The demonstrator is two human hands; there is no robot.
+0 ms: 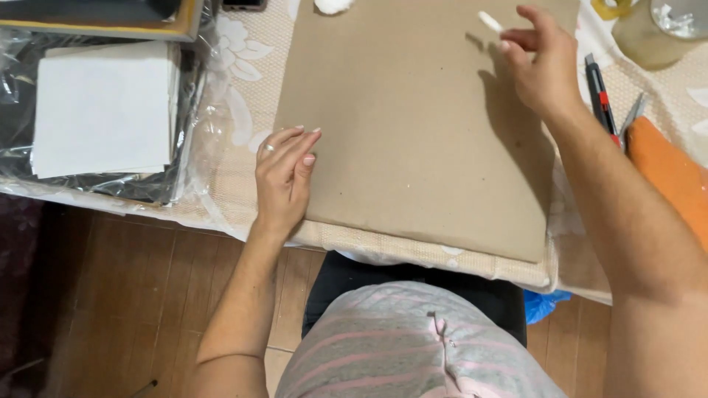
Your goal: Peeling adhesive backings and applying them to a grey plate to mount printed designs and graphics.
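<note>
Now two hands: left (pixel 284 180) flat on one cardboard sheet (pixel 413 125), right (pixel 542 63) above.

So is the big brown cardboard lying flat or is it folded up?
Flat and spread out. The brown cardboard lies on the table with the left hand resting at its edge; no fold shows.

Bare brown cardboard sheet (pixel 413 125) lies open between the left grip (pixel 284 180) and right grip (pixel 542 66); red utility knife (pixel 599 92) and scissors (pixel 633 114) crowd the right grip's outer side.
</note>
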